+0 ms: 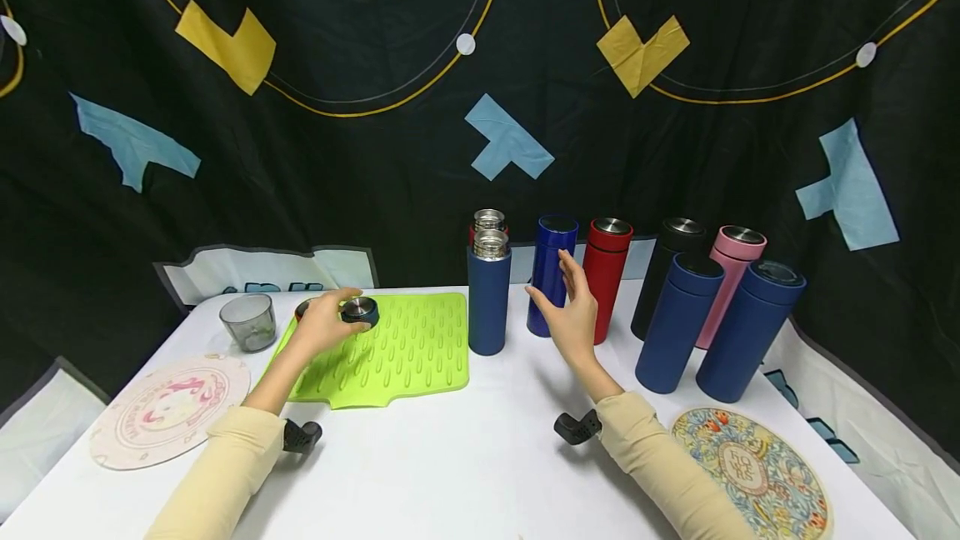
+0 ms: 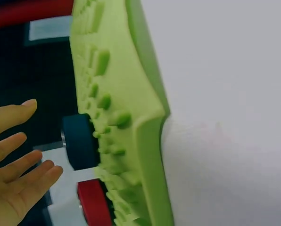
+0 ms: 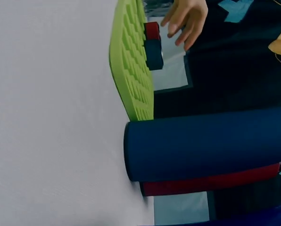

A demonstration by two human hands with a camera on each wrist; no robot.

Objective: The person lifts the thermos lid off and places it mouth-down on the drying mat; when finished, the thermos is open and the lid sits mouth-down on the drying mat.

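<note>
The left hand [image 1: 322,325], its arm stretched forward, hovers above the lime-green ridged mat [image 1: 431,344], thumb and fingers spread, just clear of the round navy cap with a steel top [image 1: 360,311] and the round red cap [image 2: 94,202], both resting on that mat. The right hand [image 1: 573,319] is raised over the white bench [image 1: 450,473], thumb and fingers parted, grasping nothing, near the lidless navy cylindrical bottle [image 1: 488,307] and the glossy cobalt-blue cylindrical bottle [image 1: 547,277].

Cream sleeves [image 1: 217,473]; black wrist devices [image 1: 302,437], seemingly strapped.
</note>
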